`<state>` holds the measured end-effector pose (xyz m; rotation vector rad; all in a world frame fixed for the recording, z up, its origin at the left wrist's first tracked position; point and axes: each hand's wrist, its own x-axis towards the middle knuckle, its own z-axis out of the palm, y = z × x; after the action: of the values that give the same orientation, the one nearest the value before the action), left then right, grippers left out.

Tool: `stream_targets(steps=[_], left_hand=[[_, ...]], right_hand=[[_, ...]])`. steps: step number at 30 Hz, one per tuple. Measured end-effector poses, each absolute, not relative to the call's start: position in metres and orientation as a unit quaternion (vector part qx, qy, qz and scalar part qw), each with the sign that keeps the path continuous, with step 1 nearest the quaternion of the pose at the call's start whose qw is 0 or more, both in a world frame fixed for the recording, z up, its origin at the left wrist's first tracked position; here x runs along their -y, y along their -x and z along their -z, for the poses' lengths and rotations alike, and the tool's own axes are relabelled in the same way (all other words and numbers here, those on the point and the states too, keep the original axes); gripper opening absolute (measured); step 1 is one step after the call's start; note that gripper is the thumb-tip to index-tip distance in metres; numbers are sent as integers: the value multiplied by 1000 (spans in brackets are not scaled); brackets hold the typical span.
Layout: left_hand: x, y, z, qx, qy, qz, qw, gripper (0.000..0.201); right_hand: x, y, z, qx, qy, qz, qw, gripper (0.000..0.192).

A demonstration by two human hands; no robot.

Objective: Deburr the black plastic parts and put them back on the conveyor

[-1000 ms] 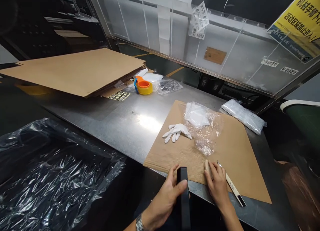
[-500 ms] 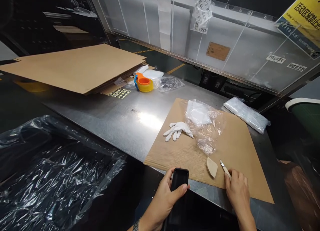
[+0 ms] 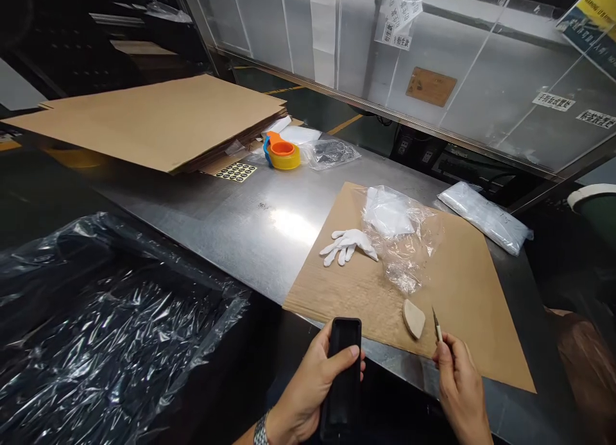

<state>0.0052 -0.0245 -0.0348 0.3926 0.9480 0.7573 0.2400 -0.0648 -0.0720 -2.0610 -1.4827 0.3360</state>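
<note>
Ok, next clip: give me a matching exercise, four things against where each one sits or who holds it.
Things:
1. black tray
2. small knife
3. white glove
4. tape roll

Places:
A. lying on the brown cardboard sheet, beside the clear plastic bag
B. held in the right hand
C. at the far side of the metal table, near the stack of cardboard
D. held in the left hand

Pairs: 1-D, 2-B, 3-A, 4-C
</note>
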Motion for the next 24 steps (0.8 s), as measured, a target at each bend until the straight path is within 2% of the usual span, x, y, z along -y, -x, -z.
stream_targets(steps=[6,14,19,24], left_hand=[[24,-3,39,-424,-187,-346,816,28],[34,-2,30,-387,-276,-316,821,34],[37,2,33,-327,-410,-326,786,34],[36,6,40,-332,-503,-333,725,35]], right_hand=[[74,-203,61,519,732,-283,339,33],[62,-170,40,518,636,-417,393,28],[62,-159,30,530,558,-462,441,16],[66,-155,27,500,558,-479,457,13]])
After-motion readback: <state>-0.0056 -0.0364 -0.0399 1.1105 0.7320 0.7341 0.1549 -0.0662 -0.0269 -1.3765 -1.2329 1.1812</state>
